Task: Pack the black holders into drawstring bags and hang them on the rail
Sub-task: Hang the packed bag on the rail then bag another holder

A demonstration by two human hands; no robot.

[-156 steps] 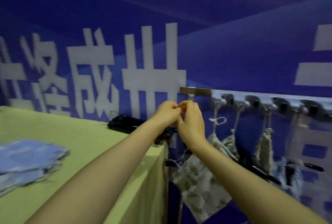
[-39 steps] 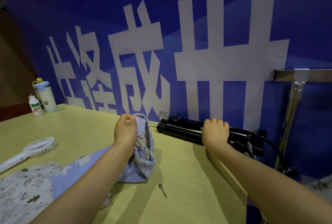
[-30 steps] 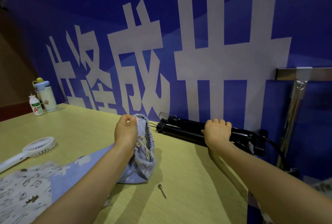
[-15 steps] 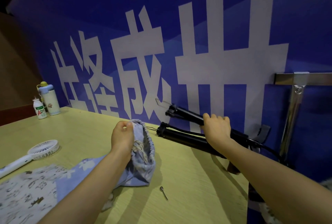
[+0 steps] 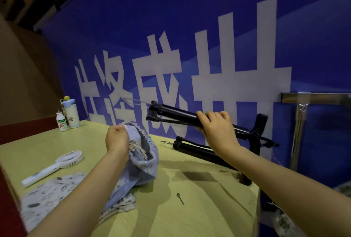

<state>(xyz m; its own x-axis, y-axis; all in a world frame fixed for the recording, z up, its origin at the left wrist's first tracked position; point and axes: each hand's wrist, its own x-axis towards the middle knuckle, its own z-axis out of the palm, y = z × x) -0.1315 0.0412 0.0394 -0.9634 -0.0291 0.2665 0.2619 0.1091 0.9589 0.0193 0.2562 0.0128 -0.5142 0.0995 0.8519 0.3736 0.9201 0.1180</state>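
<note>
My right hand [image 5: 216, 130] grips a long black holder [image 5: 178, 116] and holds it tilted in the air above the table, its tip pointing left toward the bag. A second black holder [image 5: 197, 152] lies on the table against the blue wall. My left hand [image 5: 116, 138] pinches the rim of a light blue drawstring bag [image 5: 143, 157] and holds its mouth open and raised. The metal rail [image 5: 315, 98] with its post stands at the far right edge; a hung patterned bag [image 5: 283, 221] shows partly below it.
More flat fabric bags [image 5: 47, 196] lie at the table's [image 5: 199, 215] near left. A white handheld fan [image 5: 55, 166], a small bottle [image 5: 61, 123] and a pale flask [image 5: 71, 113] stand on the left. A small metal pin [image 5: 180, 198] lies near the table's middle.
My right hand has lifted one black holder off the table and swung it up and left toward the bag. My left hand has raised the bag's open mouth slightly.
</note>
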